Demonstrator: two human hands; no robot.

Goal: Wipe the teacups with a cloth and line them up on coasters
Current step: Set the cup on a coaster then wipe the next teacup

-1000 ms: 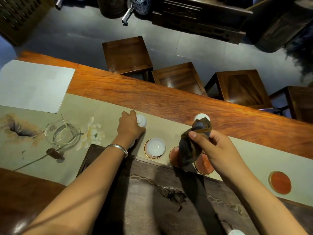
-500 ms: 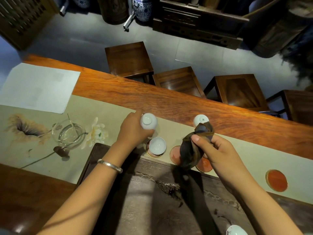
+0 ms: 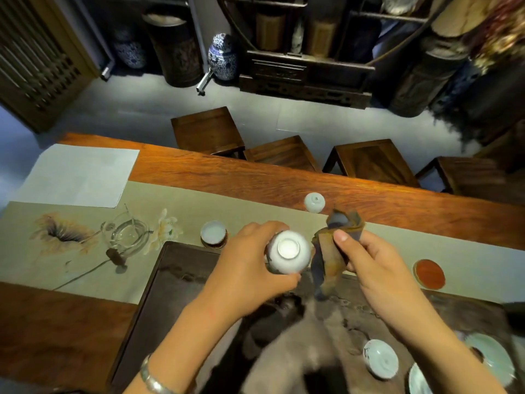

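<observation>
My left hand (image 3: 250,268) grips a white teacup (image 3: 288,251) upside down above the dark tea tray (image 3: 181,294), its foot ring facing me. My right hand (image 3: 377,268) pinches a dark brown cloth (image 3: 331,251) that hangs just right of that cup. Another white teacup (image 3: 213,234) stands upright on a coaster on the table runner. A third cup (image 3: 314,202) sits upside down farther back. A bare red coaster (image 3: 429,273) lies to the right.
A glass pitcher (image 3: 126,233) stands on the runner (image 3: 85,268) at left, a white sheet (image 3: 76,174) behind it. A lid (image 3: 380,358) and pale dishes (image 3: 491,356) lie at the tray's near right. Wooden stools (image 3: 208,129) line the table's far side.
My left hand lifted the upside-down cup from the runner and brought it toward me and the cloth. My right hand holding the cloth stayed near the tray. The camera tilted up.
</observation>
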